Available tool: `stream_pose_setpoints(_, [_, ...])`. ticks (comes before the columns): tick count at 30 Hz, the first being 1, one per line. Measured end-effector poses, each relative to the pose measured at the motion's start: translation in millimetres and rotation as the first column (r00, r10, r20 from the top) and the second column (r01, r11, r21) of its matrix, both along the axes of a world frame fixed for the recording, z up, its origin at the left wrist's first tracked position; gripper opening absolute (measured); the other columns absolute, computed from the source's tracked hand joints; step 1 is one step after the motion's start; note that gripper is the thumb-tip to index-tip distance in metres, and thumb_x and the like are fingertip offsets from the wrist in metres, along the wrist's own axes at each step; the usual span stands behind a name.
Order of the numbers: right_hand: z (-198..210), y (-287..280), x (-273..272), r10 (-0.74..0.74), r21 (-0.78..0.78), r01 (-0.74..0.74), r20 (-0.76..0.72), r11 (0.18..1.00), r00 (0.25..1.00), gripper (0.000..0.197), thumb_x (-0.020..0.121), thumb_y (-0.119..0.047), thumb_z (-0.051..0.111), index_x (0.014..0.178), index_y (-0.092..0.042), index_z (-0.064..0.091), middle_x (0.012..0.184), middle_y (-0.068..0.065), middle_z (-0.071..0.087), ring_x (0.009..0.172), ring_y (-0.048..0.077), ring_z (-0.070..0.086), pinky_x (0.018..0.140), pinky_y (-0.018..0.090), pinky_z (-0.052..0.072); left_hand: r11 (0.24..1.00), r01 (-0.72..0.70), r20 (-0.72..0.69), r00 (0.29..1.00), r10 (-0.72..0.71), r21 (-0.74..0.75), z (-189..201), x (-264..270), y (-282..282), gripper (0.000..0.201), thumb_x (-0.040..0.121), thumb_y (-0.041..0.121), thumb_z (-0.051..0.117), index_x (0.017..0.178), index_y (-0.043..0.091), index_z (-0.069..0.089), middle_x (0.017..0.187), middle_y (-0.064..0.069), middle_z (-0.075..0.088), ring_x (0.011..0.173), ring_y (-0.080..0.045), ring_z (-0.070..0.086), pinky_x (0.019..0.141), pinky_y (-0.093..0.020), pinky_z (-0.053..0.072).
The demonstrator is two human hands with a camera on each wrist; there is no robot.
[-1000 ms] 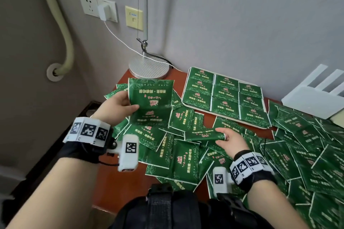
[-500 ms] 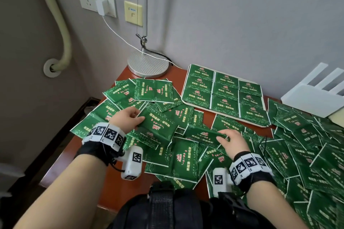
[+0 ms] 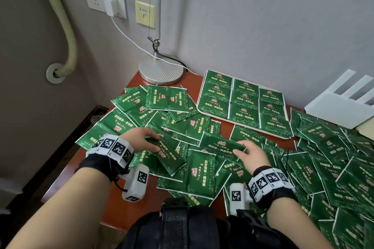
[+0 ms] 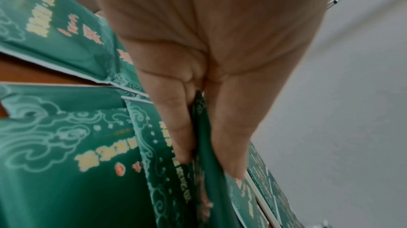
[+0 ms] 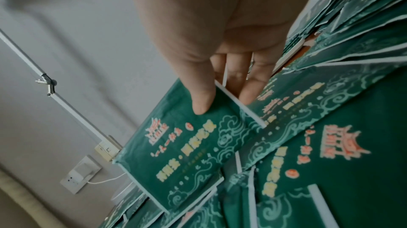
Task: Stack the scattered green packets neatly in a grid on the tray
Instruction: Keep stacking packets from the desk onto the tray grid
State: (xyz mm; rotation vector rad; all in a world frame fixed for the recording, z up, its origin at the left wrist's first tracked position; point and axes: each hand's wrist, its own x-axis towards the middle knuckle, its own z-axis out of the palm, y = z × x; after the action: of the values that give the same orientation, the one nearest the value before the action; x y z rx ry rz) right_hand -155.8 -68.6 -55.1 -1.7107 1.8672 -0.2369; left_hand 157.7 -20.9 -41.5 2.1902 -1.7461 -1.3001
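Observation:
Several green packets [image 3: 194, 176] lie scattered and overlapping across the red-brown table. At the back a white tray [image 3: 222, 119] holds a neat grid of packets [image 3: 243, 100]. My left hand [image 3: 156, 142] grips one packet [image 3: 170, 153] by its edge, low over the pile. In the left wrist view the left hand [image 4: 209, 164] pinches that packet [image 4: 204, 188] between thumb and fingers. My right hand [image 3: 239, 147] pinches another packet [image 3: 219, 143] at the pile's middle. The right wrist view has the right hand [image 5: 224, 103] with its thumb on top of this packet [image 5: 176, 146] and fingers beneath.
A round lamp base [image 3: 160, 70] with its pole stands at the back left corner. A white router [image 3: 342, 108] sits at the back right. The table's left edge [image 3: 81, 159] drops to the floor. A black bag [image 3: 178, 226] is at my front.
My left hand brought its packet down from in front of me onto the pile and moved right. My right hand kept hold of its packet at nearly the same spot.

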Motion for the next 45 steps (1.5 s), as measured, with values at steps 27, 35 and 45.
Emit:
stream_pose_setpoints(27, [-15,5,-2,-0.116,0.065,0.108,0.127,0.992,0.985,0.020,0.090,-0.022,0.056,0.108,-0.012,0.058,0.100,0.002,0.060,0.071,0.012,0.055,0.060,0.020,0.045,0.975,-0.219,-0.198,0.958,0.209,-0.026,-31,-27,-20,0.031,0.088,0.009,0.058,0.119,0.013,0.055,0.080,0.000,0.065,0.059,-0.007,0.058,0.054,-0.016,0.051])
stream_pose_setpoints(35, [45,-33,-70,-0.267,-0.099,0.310,0.312,0.945,0.912,0.025,0.092,-0.024,0.054,0.114,-0.011,0.056,0.117,0.002,0.058,0.111,0.022,0.054,0.091,0.029,0.039,0.983,-0.105,-0.208,0.975,0.073,-0.148,14,-59,-69,0.023,0.087,0.020,0.059,0.108,0.013,0.060,0.094,0.003,0.066,0.078,-0.014,0.063,0.066,-0.021,0.052])
stream_pose_setpoints(45, [94,-119,-200,-0.367,-0.164,0.411,0.246,0.897,0.897,0.021,0.092,-0.022,0.053,0.107,-0.010,0.060,0.106,0.010,0.062,0.100,0.030,0.058,0.094,0.048,0.045,0.977,-0.054,-0.204,0.979,0.011,-0.205,59,-171,-204,0.014,0.090,0.017,0.057,0.102,0.011,0.061,0.064,0.000,0.058,0.050,-0.012,0.047,0.045,-0.019,0.038])
